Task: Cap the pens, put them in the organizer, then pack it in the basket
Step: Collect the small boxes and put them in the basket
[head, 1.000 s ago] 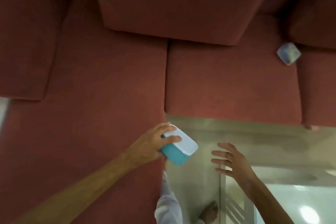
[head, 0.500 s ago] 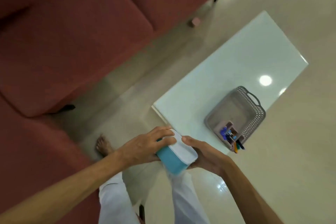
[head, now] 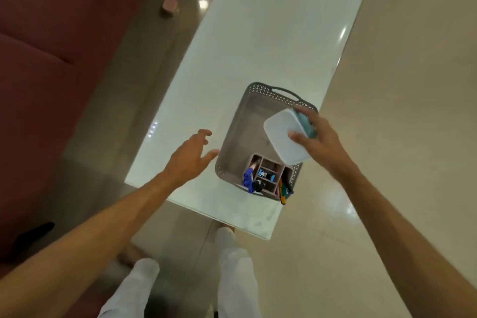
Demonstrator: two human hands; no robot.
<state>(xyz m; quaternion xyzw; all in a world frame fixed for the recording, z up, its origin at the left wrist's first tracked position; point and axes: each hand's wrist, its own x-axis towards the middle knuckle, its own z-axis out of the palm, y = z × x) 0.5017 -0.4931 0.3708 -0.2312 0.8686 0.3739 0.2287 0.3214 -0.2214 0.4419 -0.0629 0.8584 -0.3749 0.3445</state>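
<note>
Glass table [head: 258, 33], near end: basket [head: 232, 147] holds organizer [head: 268, 175]; right hand [head: 320, 142] clamps lidded box [head: 284, 137] above it, likely to pack; left hand [head: 188, 157] hovers, fingers apart.

floor: glossy beige tiles [head: 400, 111] with light glare | table [head: 271, 33]: white glass, centre | sofa [head: 38, 85]: dark red, left

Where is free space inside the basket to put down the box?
The far half of the basket, between its handle and the organizer, is bare. The near end is crowded by the organizer. The right hand holds the box above it.
</note>
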